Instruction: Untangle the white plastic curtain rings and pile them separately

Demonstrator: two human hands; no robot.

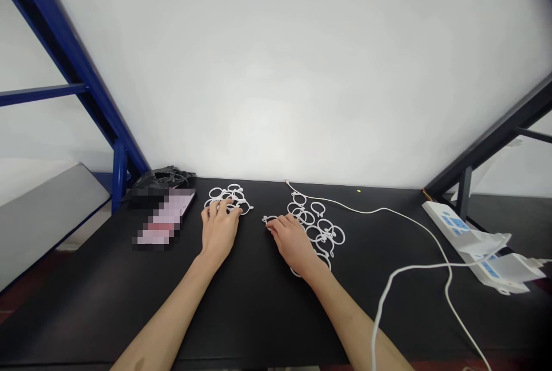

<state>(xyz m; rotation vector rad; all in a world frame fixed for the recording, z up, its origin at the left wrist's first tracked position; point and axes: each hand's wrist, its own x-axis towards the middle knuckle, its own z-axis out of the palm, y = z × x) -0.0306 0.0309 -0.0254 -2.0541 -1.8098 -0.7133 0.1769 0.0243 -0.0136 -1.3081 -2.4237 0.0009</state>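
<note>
Two groups of white rings with small eyelets, like curtain rings, lie on a black tabletop (254, 313). My left hand (219, 233) is over the near side of the left group of rings (216, 192), its fingers spread and touching or just above them. They hide part of that group. My right hand (295, 241) has its thumb and fingers closed on one white curtain ring (264, 220), whose eyelet end sticks out to the left. Beside and partly under that hand is the right group of rings (338, 235), some of them overlapping.
A phone with a blurred-out screen (166, 218) lies at left, before a crumpled black plastic bag (161, 176). A white cable (345, 209) crosses the right side. A white power strip (457, 233) with plugs lies far right. Blue posts (81, 66) and a white wall (267, 72) bound the table.
</note>
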